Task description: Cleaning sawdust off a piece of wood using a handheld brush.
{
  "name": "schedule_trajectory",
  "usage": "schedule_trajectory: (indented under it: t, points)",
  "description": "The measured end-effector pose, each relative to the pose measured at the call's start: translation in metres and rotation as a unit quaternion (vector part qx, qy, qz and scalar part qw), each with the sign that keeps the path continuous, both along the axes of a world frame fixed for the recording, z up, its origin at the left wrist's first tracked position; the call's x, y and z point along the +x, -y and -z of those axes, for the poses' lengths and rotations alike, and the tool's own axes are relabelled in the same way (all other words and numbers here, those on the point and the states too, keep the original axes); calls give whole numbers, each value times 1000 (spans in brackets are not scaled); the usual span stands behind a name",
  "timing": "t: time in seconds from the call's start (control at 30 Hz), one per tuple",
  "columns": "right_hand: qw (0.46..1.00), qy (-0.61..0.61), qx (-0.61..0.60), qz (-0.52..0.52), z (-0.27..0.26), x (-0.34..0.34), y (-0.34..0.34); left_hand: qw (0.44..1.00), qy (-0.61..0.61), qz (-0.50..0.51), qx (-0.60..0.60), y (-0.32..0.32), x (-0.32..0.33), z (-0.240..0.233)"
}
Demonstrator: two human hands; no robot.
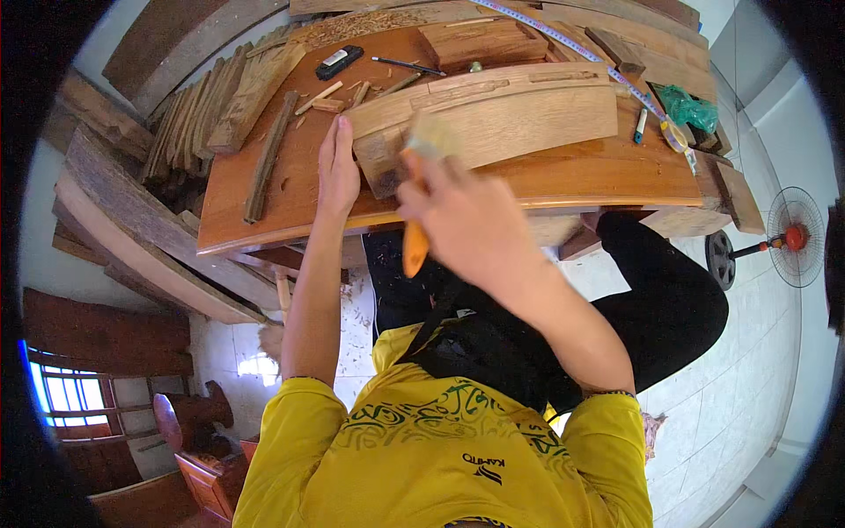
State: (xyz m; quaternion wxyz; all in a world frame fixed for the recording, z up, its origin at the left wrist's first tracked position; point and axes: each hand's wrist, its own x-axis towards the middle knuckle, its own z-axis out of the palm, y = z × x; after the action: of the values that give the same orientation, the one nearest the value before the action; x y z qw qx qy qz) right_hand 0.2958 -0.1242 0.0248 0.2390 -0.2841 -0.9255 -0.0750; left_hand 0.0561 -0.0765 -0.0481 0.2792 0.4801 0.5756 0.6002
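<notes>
A thick rectangular wooden board [528, 122] lies at a slant on the wooden table, with long narrow recesses along its far edge. My left hand [338, 168] holds the board's left end, its fingers pointing away from me along that end; part of its grip is hidden. Closed around the orange handle of a paintbrush [416, 247], my right hand [462, 218] is over the board's near left part. The pale bristles are blurred and overlap the board's face; whether they touch it I cannot tell. A dark stain marks the board's near left corner.
On the table [594, 178] lie a wood strip [270, 158], a black felt eraser [339, 62], a pencil [408, 65] and wood scraps. Beyond sits a wood block [485, 43]. A tape measure [673, 135] curves along the right. Stacked planks [191, 125] stand left; a fan [795, 237] stands right.
</notes>
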Motion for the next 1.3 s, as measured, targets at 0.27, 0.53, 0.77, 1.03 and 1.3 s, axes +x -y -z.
schedule_trajectory:
  t: [0.27, 0.53, 0.77, 1.03, 1.3]
  points:
    - [950, -128, -209, -193, -25, 9, -38, 857, -460, -93, 211, -1, -38, 52]
    - [939, -271, -210, -19, -36, 85, -70, 997, -48, -60, 20, 7, 5, -4]
    - [997, -7, 35, 75, -22, 36, -26, 996, -42, -69, 25, 8, 3, -3]
    - [980, -71, -136, -128, -31, 9, 2, 999, -7, -40, 14, 8, 10, -7]
    - [975, -164, -149, 18, -56, 57, -42, 996, -55, -74, 21, -3, -4, 15]
